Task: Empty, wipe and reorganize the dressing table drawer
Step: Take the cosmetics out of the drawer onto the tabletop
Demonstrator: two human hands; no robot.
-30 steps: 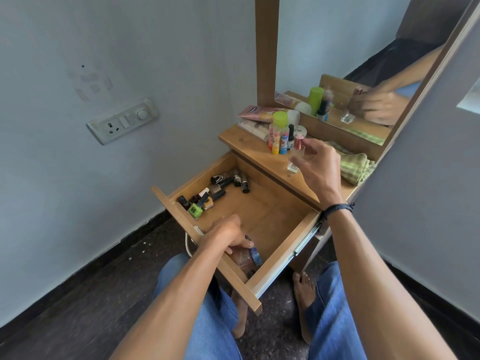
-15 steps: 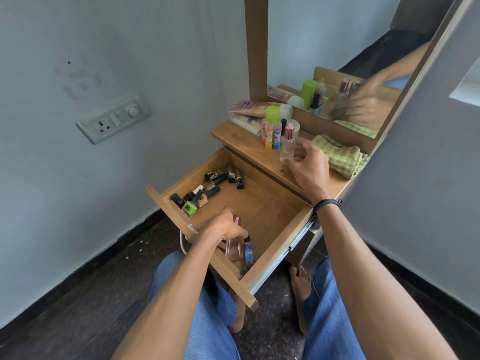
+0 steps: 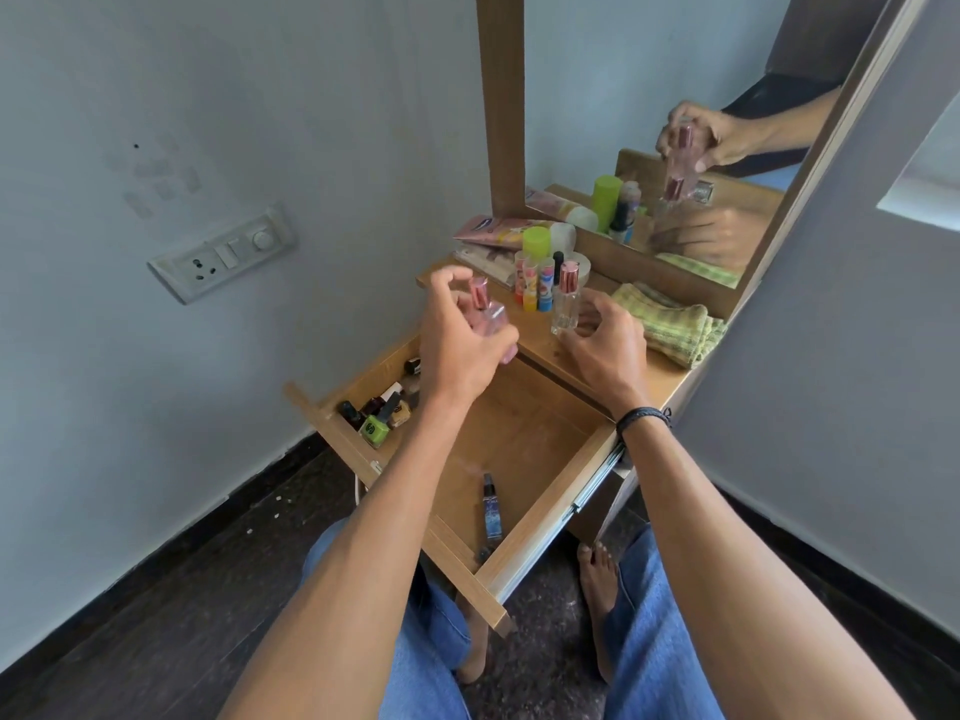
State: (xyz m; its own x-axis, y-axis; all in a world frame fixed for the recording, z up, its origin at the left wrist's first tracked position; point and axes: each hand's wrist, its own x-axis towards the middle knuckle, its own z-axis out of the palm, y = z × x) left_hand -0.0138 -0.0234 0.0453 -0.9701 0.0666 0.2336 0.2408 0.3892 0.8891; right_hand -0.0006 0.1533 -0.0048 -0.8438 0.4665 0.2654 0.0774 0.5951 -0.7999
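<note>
The wooden drawer (image 3: 540,532) stands pulled out below the dressing table top (image 3: 540,340). My left hand (image 3: 457,345) grips a pink perfume bottle (image 3: 485,311) with a rose cap, raised above the drawer's back edge. My right hand (image 3: 605,345) hovers over the table top with fingers spread, just right of a clear perfume bottle (image 3: 566,298) that stands upright there. Several nail polish bottles (image 3: 382,413) lie in the drawer's left corner. A thin blue spray tube (image 3: 491,514) lies near the drawer front.
Tubes, small bottles and a green-capped container (image 3: 535,246) crowd the back of the table top by the mirror (image 3: 675,122). A folded green checked cloth (image 3: 667,324) lies at the right. A switch plate (image 3: 223,254) is on the left wall. My knees sit under the drawer.
My left hand lifted the pink bottle out of the drawer front and up toward the table top. My right hand let go of the clear bottle, which now stands on the table.
</note>
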